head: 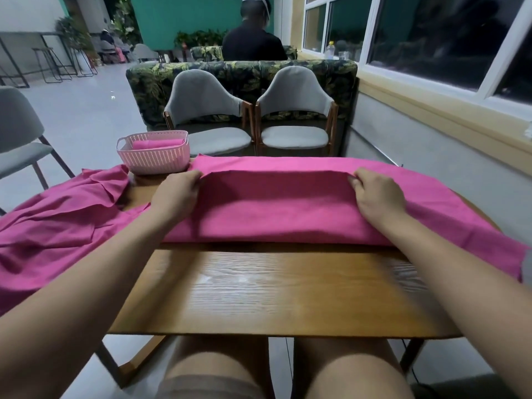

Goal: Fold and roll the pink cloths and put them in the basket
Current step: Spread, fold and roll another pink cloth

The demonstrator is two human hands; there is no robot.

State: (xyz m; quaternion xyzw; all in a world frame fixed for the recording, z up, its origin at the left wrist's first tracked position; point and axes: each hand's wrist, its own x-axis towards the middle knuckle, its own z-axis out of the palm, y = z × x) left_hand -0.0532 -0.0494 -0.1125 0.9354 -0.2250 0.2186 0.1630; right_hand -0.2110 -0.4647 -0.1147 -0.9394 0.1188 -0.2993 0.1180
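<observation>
A pink cloth point(276, 208) lies across the far half of the wooden table point(267, 289), with a folded flap raised over its middle. My left hand point(178, 194) pinches the flap's upper left corner. My right hand point(377, 194) pinches its upper right corner. A pale pink slotted basket point(154, 161) stands at the table's far left and holds one rolled pink cloth point(157, 144). Another pink cloth point(54, 226) lies crumpled over the table's left edge.
Two grey chairs point(250, 119) face me across the table, with a leaf-patterned sofa behind them. A third grey chair point(17, 139) stands at the left. A wall with windows runs along the right. A person in black sits with their back to me.
</observation>
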